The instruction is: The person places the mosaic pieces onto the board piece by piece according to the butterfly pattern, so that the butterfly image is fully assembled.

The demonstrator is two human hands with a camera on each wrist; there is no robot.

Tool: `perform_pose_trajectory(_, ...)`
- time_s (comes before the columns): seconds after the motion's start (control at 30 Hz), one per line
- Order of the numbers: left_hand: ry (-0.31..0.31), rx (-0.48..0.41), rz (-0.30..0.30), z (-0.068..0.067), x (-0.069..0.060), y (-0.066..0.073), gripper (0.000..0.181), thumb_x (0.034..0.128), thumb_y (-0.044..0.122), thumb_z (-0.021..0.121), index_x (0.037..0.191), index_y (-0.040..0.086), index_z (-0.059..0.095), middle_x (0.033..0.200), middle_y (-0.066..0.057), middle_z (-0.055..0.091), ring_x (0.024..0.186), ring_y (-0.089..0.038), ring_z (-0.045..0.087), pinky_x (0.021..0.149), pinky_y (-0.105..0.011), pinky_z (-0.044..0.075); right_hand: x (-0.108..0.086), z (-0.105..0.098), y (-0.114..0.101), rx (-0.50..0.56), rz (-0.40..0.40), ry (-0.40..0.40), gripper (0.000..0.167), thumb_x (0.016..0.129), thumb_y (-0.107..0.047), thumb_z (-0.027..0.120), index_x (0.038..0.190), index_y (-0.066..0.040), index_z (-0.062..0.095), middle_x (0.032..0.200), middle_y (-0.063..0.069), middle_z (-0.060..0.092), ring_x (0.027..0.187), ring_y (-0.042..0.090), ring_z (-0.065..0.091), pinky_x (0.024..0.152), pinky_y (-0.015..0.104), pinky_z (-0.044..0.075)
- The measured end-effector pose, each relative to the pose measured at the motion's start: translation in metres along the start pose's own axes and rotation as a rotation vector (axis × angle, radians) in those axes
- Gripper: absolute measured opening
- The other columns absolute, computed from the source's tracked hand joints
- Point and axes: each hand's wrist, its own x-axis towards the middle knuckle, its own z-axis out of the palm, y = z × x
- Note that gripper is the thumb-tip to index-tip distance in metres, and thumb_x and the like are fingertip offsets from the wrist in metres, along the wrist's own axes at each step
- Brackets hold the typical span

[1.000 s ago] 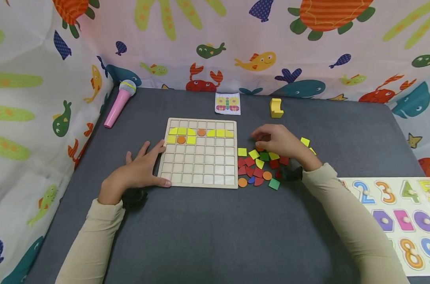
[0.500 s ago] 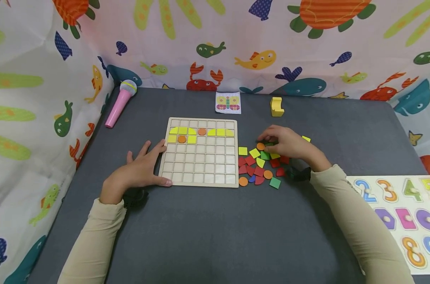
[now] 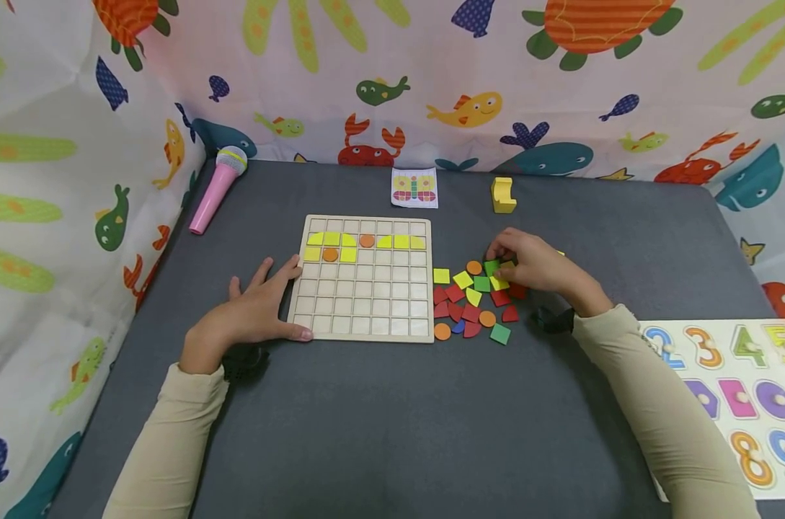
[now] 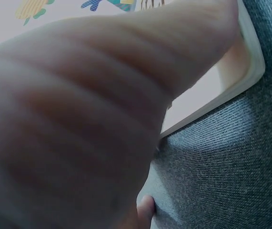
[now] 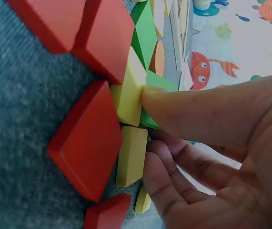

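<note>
Ten tiles (image 3: 348, 255) sat in the board (image 3: 365, 317), many pieces (image 3: 471, 315) lay loose, the left hand (image 3: 252, 313) spread wide at the board's edge, the right hand (image 3: 533, 263) bent over pieces, any grip unclear.

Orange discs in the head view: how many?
5. On the board: one disc in the second row from the top, another disc in the third. Loose to its right: an upper disc, a middle disc, a lower disc. Others may hide under the right hand.
</note>
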Motion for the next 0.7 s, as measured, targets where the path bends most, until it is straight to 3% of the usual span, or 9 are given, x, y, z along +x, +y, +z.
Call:
perform_pose_trajectory(0.23, -0.002, 0.004, -0.003, 0.002, 0.002, -0.002, 0.134, 0.0803, 0.059, 0.091, 0.172, 0.010, 0.007, 0.177, -0.022, 0.009, 0.161, -0.047, -0.010, 0.113, -0.083, -0.010, 0.001, 0.001, 0.002, 0.058, 0.071, 0.060, 0.014, 0.100, -0.001, 0.073, 0.113, -0.003, 0.071, 0.104, 0.012, 0.071, 0.094, 0.028, 0.062, 0.086, 0.045, 0.053)
perform_pose_trajectory(0.43, -0.004, -0.002, -0.002, 0.003, 0.003, -0.002, 0.134, 0.0798, 0.059, 0.091, 0.172, 0.011, 0.006, 0.177, -0.022, 0.009, 0.161, -0.047, -0.010, 0.113, -0.082, -0.010, 0.009, 0.002, -0.003, 0.125, 0.138, 0.191, 0.011, 0.103, -0.005, 0.070, 0.114, -0.003, 0.072, 0.112, 0.016, 0.073, 0.103, 0.032, 0.066, 0.092, 0.048, 0.057)
perform_pose_trajectory(0.7, 0.001, -0.002, -0.001, 0.002, 0.002, -0.002, 0.133, 0.0808, 0.058, 0.091, 0.172, 0.010, 0.007, 0.177, -0.021, 0.009, 0.161, -0.047, -0.010, 0.112, -0.083, -0.010, 0.036, 0.008, -0.030, 0.367, 0.128, 0.270, 0.015, 0.104, -0.002, 0.067, 0.118, 0.004, 0.070, 0.113, 0.023, 0.072, 0.094, 0.033, 0.075, 0.088, 0.039, 0.062)
